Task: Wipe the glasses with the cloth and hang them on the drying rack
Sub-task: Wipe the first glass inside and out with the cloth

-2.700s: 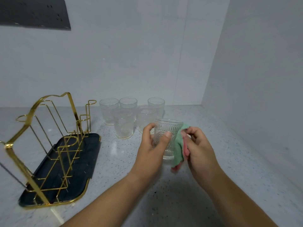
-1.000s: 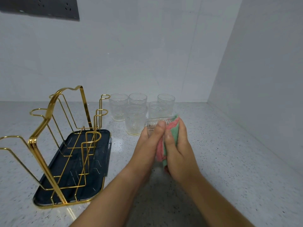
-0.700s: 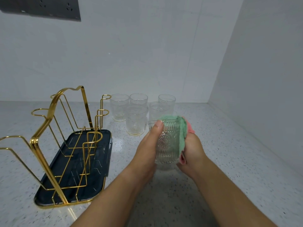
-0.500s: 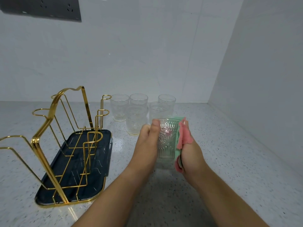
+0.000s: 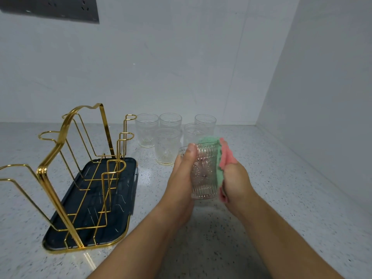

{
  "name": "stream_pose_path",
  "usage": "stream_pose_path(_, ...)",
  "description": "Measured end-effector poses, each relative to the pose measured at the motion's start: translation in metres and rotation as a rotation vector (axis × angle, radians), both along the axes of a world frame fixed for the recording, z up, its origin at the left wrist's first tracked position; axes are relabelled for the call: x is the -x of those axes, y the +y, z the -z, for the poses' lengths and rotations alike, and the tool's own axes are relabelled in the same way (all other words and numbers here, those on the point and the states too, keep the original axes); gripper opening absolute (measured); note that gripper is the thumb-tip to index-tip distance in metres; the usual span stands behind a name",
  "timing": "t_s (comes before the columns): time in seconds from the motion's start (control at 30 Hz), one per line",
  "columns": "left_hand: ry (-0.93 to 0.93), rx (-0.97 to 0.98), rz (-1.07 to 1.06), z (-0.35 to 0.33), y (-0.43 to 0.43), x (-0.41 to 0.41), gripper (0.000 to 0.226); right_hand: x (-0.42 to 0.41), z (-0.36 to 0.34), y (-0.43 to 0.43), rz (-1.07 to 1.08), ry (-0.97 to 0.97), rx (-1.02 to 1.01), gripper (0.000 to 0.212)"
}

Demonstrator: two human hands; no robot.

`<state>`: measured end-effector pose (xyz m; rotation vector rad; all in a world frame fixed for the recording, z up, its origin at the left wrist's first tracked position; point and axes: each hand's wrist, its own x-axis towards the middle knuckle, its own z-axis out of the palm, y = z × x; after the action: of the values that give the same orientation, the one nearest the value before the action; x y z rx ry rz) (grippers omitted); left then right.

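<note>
Two plain white walls (image 5: 181,57) meet in a corner at the back right, and a pale, dark-flecked stone countertop (image 5: 291,198) runs up to both of them. High on the rear wall at the left edge sits a dark socket panel (image 5: 48,7).

On the left of the counter stands the drying rack (image 5: 41,170), gold wire with a tall looped handle, set in a dark oblong tray (image 5: 114,228) with a gold rim. No glass hangs on it.

Both forearms reach in from the bottom. The left hand (image 5: 181,178) grips the held glass (image 5: 204,178), thumb lying up its near side to the rim, the other fingers curled round behind. The right hand (image 5: 236,182) clasps the cloth (image 5: 219,168), green with a pink face, and presses it against the right side of that glass. The glass is ribbed and clear, mouth up, held just above the counter, right of the rack.

Behind it five matching glasses (image 5: 167,146) stand upright in a cluster near the rear wall.
</note>
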<state>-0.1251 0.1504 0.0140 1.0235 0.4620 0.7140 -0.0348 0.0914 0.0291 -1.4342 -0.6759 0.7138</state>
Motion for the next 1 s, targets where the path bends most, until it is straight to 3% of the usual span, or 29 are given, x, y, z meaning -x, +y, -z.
stream_pose_path(0.07, -0.018, -0.008, -0.01, 0.001, -0.001, -0.001, 0.073, -0.008, 0.01, -0.001, -0.047, 0.164, -0.076, 0.042)
stream_pose_path(0.13, -0.026, -0.008, -0.015, 0.003, 0.001, -0.002, 0.073, -0.007, 0.014, 0.002, -0.064, 0.184, -0.069, 0.042)
stream_pose_path(0.2, 0.005, -0.004, -0.1, 0.005, 0.003, -0.001, 0.085, 0.006, 0.01, -0.002, -0.11, 0.056, -0.02, 0.06)
stream_pose_path(0.3, 0.063, -0.03, -0.222, 0.009, 0.009, 0.001, 0.111, 0.023, 0.014, -0.014, -0.16, -0.197, -0.078, 0.046)
stream_pose_path(0.4, 0.061, -0.103, -0.196, 0.009, 0.006, 0.001, 0.094, 0.023, 0.03, -0.012, -0.095, -0.339, -0.114, 0.066)
stream_pose_path(0.53, 0.009, -0.052, 0.002, 0.009, 0.001, -0.002, 0.081, 0.014, 0.011, -0.011, -0.038, -0.413, -0.084, 0.06)
stream_pose_path(0.6, -0.021, -0.059, 0.024, 0.008, 0.001, -0.003, 0.079, 0.005, -0.003, -0.008, -0.034, -0.352, 0.001, 0.06)
stream_pose_path(0.7, -0.071, -0.004, 0.05, 0.006, 0.0, -0.002, 0.081, 0.0, -0.018, -0.005, -0.033, 0.016, 0.028, 0.039)
stream_pose_path(0.77, -0.065, 0.002, 0.043, 0.004, -0.001, -0.002, 0.074, 0.008, -0.018, -0.006, -0.027, 0.154, -0.01, 0.039)
stream_pose_path(0.9, -0.064, 0.062, -0.045, 0.009, 0.006, 0.0, 0.092, 0.012, 0.003, -0.01, -0.081, -0.003, -0.003, 0.06)
stream_pose_path(1.0, 0.008, 0.025, 0.006, 0.01, 0.01, 0.001, 0.097, 0.019, 0.011, -0.015, -0.124, -0.173, -0.1, 0.05)
